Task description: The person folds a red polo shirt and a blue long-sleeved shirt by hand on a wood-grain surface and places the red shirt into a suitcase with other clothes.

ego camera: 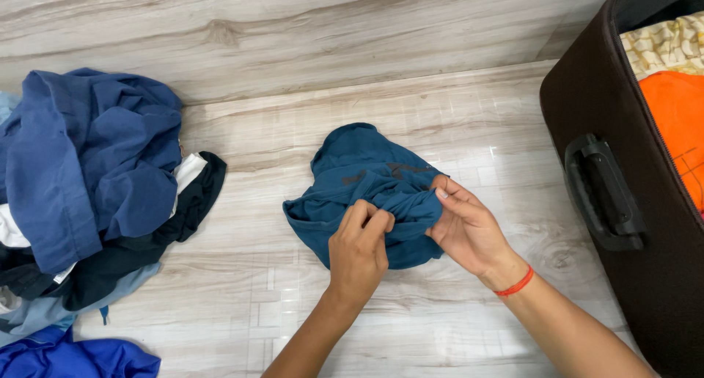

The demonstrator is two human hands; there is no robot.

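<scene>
Left hand [358, 250] and right hand [466, 228] both pinch the teal shirt [359, 180] left of the suitcase [609, 202].

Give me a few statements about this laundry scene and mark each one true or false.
1. Both hands grip the teal garment. True: the left hand and the right hand pinch its near edge.
2. The suitcase is closed. False: it is open, with an orange cloth and a yellow patterned cloth showing inside.
3. A pile of clothes lies to the left of the garment. True.
4. The red band is on the left wrist. False: it is on the right wrist.
5. The garment hangs in the air. False: it rests on the floor.
</scene>
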